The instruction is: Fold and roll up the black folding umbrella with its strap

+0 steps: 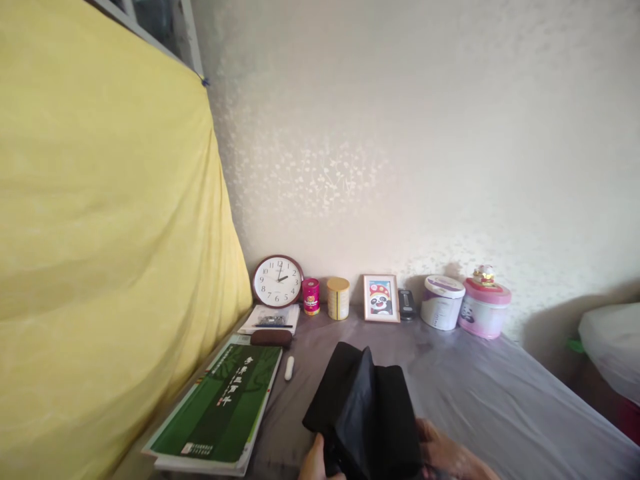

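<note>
Over the near part of the gray desk (490, 387), the left hand (319, 461) and right hand (447, 455) held the black case (395, 413), fingers closed on its opposite sides, apparently to steady its parted flaps (340, 375), while the clock (278, 281) leaned against the wall (450, 133), presumably for support.

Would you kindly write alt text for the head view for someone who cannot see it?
A left hand and right hand hold a folded black item over a grey tablecloth. A green book lies to the left; along the wall stand a round clock, pink canister, yellow-lidded canister, framed panda picture, white tub and pink-lidded tub.
</note>
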Available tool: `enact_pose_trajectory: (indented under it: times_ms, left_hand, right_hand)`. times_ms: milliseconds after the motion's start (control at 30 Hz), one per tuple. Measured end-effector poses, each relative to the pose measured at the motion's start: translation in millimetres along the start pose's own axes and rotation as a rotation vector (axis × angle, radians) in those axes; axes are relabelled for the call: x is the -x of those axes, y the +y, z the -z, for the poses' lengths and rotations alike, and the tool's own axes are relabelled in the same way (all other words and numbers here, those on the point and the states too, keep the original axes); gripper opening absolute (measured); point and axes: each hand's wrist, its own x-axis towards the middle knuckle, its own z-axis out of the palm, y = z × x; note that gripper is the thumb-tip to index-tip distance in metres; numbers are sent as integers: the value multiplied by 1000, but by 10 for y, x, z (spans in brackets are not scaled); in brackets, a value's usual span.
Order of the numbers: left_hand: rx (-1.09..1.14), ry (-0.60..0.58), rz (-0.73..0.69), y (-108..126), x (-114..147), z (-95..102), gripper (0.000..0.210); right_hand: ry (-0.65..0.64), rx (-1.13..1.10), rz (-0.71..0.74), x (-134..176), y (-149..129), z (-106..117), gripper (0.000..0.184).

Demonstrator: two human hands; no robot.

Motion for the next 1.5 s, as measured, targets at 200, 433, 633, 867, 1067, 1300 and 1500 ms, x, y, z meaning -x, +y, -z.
enact_pose_trajectory:
  times_ms: [200,433,633,867,1067,1300,1500]
  left_hand:
    - [-372,-17,13,43,-29,-156,68]
    - [-621,-76,48,120,43,-219,70]
    - [-495,-121,8,91,48,-189,78]
    - [-497,-137,25,101,32,-256,79]
    - [-544,-143,90,153,26,-283,81]
    - [-569,-101,108,161,38,-324,73]
    - [-615,-35,125,112,77,-465,66]
  right_hand:
    - [172,139,-102,403,252,202,14]
    - [705,531,108,484,101,274,27]
    - [719,745,492,55,-524,-184,26]
    - [591,1073,471,-434,-643,-405,40]
    - [584,1194,406,-634,-716,-310,32]
    - [568,1225,442,-705,-796,-221,27]
    - [624,1175,414,-850,-733,-266,25]
